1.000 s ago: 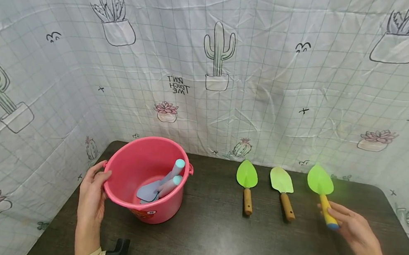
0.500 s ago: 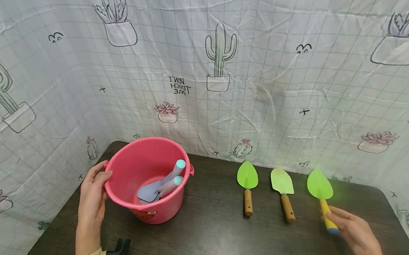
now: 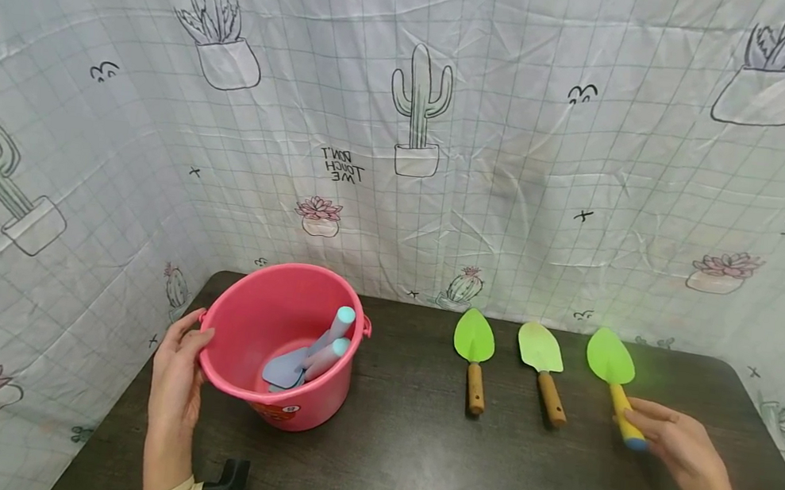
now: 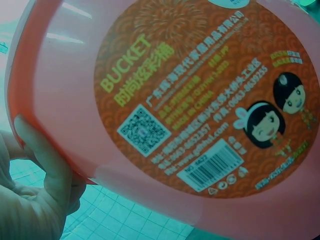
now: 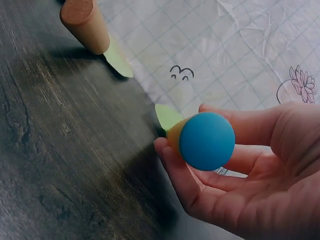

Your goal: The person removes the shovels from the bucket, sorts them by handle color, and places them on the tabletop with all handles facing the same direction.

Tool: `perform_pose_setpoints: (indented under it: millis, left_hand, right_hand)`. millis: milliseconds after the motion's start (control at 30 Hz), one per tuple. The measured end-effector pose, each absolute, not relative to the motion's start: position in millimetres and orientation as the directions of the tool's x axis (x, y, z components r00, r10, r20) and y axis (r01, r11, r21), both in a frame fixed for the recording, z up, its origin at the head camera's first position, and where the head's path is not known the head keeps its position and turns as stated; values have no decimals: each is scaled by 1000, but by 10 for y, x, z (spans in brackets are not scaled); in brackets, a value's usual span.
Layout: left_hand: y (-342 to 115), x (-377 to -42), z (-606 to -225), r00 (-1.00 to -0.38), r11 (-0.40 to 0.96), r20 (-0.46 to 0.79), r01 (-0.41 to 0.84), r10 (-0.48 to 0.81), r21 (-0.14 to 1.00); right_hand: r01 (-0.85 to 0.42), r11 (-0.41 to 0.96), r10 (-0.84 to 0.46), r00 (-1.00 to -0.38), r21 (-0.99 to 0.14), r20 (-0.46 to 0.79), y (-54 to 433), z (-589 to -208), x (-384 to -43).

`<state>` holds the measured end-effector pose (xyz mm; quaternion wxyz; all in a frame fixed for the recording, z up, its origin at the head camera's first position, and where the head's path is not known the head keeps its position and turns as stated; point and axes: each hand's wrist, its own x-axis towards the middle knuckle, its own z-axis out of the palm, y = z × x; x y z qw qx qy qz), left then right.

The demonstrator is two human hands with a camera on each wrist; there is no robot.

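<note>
A pink bucket stands tilted towards me on the left of the table, and my left hand grips its rim. Inside it lean tools with grey-blue blades and pale handles tipped in light blue. In the left wrist view a round orange label shows on the bucket's side. On the right, my right hand pinches the yellow handle of a green-bladed trowel between thumb and fingers. Its blue handle end faces the right wrist camera.
Two trowels with wooden handles lie side by side on the dark table: a bright green trowel and a paler green trowel. A white cloth with plant drawings hangs behind the table and along its sides.
My right hand has lowered slightly, and the trowel in it has moved a little towards me. The left hand and the bucket keep their places.
</note>
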<state>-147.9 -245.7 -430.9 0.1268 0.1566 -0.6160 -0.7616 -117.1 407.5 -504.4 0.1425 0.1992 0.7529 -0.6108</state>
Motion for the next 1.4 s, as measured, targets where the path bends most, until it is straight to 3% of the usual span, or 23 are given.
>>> perform_pose_setpoints:
  millis: [267, 800, 1400]
  left_hand:
    - [-2436, -1492, -4293, -918, -199, -78, 1, -388, 980]
    - [-2414, -1505, -4302, -915, -216, -92, -5, -394, 976]
    - [-2420, -1532, -4275, -914, -206, -108, -28, -390, 978]
  right_hand:
    - [472, 360, 165, -881, -805, -443, 4049, -5001, -1229]
    - [425, 491, 196, -904, -760, -379, 4037, -5025, -1304]
    - [426, 532, 243, -905, -732, -351, 3996, -4987, -1326]
